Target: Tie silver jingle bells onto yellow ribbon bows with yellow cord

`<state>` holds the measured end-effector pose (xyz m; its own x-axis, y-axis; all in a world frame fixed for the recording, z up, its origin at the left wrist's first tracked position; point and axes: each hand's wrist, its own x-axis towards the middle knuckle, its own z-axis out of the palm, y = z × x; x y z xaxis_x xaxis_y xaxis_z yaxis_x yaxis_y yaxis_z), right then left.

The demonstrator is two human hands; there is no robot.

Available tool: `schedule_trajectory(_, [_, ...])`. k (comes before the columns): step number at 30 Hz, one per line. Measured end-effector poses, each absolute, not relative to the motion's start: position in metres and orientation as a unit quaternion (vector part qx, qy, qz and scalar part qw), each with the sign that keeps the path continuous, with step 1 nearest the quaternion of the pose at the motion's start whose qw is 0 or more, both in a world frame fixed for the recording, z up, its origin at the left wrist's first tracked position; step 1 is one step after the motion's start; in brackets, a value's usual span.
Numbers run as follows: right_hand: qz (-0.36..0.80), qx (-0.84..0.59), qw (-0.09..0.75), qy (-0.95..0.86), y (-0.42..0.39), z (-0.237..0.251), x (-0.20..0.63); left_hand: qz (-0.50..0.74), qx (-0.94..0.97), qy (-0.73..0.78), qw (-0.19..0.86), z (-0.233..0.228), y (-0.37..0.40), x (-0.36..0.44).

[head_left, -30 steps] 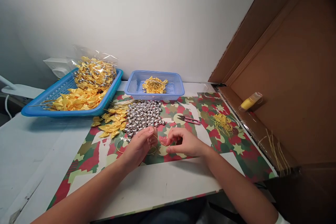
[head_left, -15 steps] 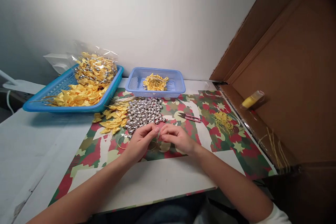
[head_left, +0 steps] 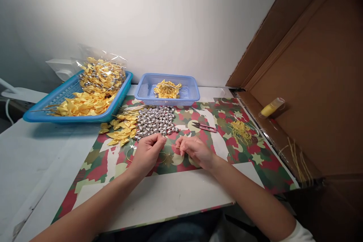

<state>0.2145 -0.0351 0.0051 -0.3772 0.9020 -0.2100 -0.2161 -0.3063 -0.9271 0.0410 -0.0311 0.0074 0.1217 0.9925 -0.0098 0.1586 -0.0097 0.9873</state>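
Both hands are down low over the patterned mat now: the left hand is curled nearly closed, fingertips pinched together just at the near edge of the silver bells, and the right hand is likewise curled tight, pinching what looks like a fine gold thread that runs between the two. Whether the left fingers also have a bell in them I cannot tell; they hide it. The risk as I see it: that thread is thin and the pinch is small, so a slip could let it drop among the loose bells, or a nudging knuckle could send bells rolling. Around them, yellow bows lie beside the bells, red snips sit just behind the right hand, and two blue baskets stand at the back of the white counter, against a pale wall with brown cardboard on the right.
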Motion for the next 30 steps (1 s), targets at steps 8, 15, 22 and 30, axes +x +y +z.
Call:
schedule_trajectory(8, [0.715, -0.402, 0.389, -0.419, -0.035, 0.005, 0.214, 0.443, 0.558, 0.526, 0.464, 0.005, -0.028, 0.037])
schedule_trajectory(15, [0.702, -0.422, 0.374, -0.436, -0.037, 0.007, 0.218, 0.454, 0.548, 0.541, 0.448, 0.007, -0.025, 0.034])
schedule_trajectory(22, [0.681, -0.435, 0.363, -0.464, -0.035, 0.010, 0.231, 0.450, 0.543, 0.534, 0.467, 0.009, -0.022, 0.029])
schedule_trajectory(30, [0.236, -0.431, 0.465, -0.736, -0.027, 0.030, 0.267, 0.260, 0.484, 0.319, 0.772, 0.005, -0.033, 0.030])
